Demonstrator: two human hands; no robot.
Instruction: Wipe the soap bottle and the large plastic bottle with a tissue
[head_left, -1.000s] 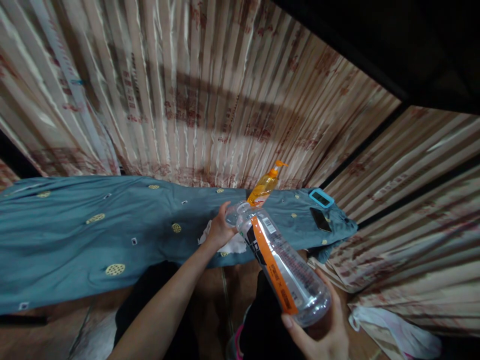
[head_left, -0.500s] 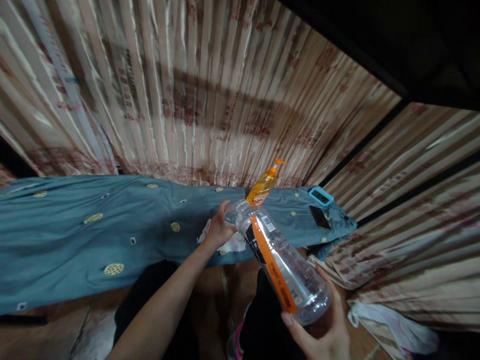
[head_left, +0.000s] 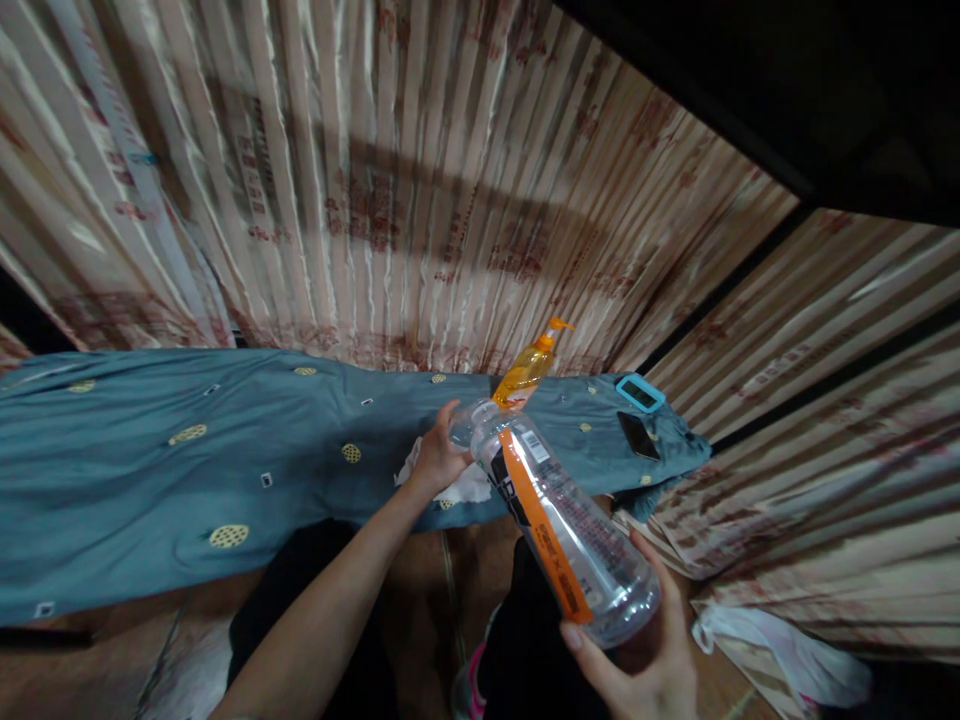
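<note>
Blue-green, pineapple-print cloth [head_left: 285,425] runs along the left. Crumpled white tissue [head_left: 474,484] by its near edge, under left hand [head_left: 439,458]. Left fingers curled round a clear, rounded plastic end [head_left: 462,428]; can't tell if separate from the large clear plastic bottle with orange-black label [head_left: 564,535]. Amber pump bottle [head_left: 524,377] stands behind, toward cloth's far edge. Large bottle slants off near edge; right hand [head_left: 651,660] cups its base, probably two-ended for steadiness. Black flat phone [head_left: 638,436], light-blue-framed device [head_left: 640,393] near cloth's right end, likely parked aside.
</note>
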